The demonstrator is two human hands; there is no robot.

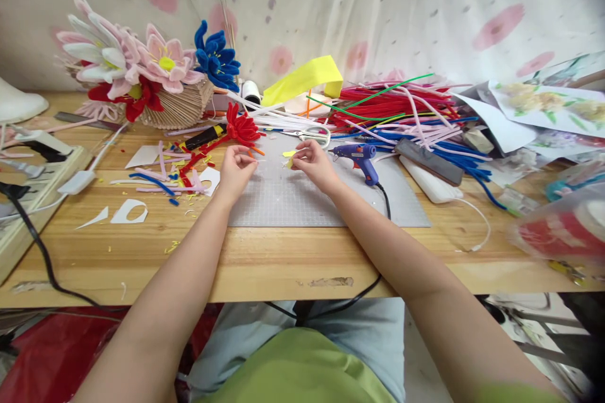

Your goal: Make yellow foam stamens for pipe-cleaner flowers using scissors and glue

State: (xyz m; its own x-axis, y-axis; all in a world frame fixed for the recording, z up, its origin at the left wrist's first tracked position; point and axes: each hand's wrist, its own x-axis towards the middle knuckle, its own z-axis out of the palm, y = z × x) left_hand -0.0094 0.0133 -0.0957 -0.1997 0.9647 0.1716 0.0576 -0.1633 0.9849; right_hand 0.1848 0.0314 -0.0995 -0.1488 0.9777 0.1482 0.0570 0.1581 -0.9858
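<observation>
My hands are apart over the mat's [302, 208] far half. My right hand [312, 164] pinches a small yellow piece [288, 154], presumably for control; my left hand's [239, 171] fingertips meet, contents unclear. The glue gun [360, 160] lies toward the mat's right edge, seemingly for reach.

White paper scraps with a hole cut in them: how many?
2. One scrap lies on the table nearer its front edge; the second scrap is farther back, just left of the left hand. Others may be hidden.
</observation>
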